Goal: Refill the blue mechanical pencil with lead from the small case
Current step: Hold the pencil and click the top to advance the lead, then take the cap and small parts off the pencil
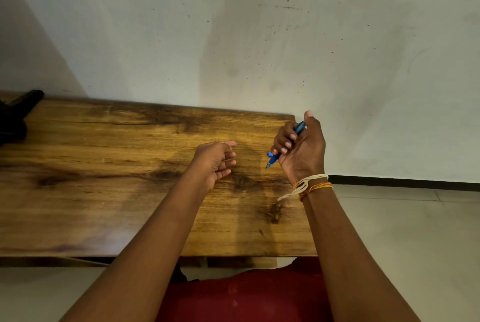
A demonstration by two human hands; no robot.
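Fingers of our right hand (298,150) curl round the blue mechanical pencil (285,144), wrapping its barrel in a closed fist, thumb stretched up past the top end toward 12 o'clock. The tip pokes out below the little finger, slanting down to 7 o'clock, just above the wooden table (117,166). We judge the pencil light, stiff and a little slick, best held mid-barrel as now; the lead will be hair-thin and brittle (pinch it gently, never bend it). At 9 o'clock from the pencil, well apart, our left hand (214,162) hovers palm-up, fingers loosely curled and thumb near forefinger; whether it pinches anything we cannot tell. The small case is not in view. A thread bracelet (310,185) circles the right wrist.
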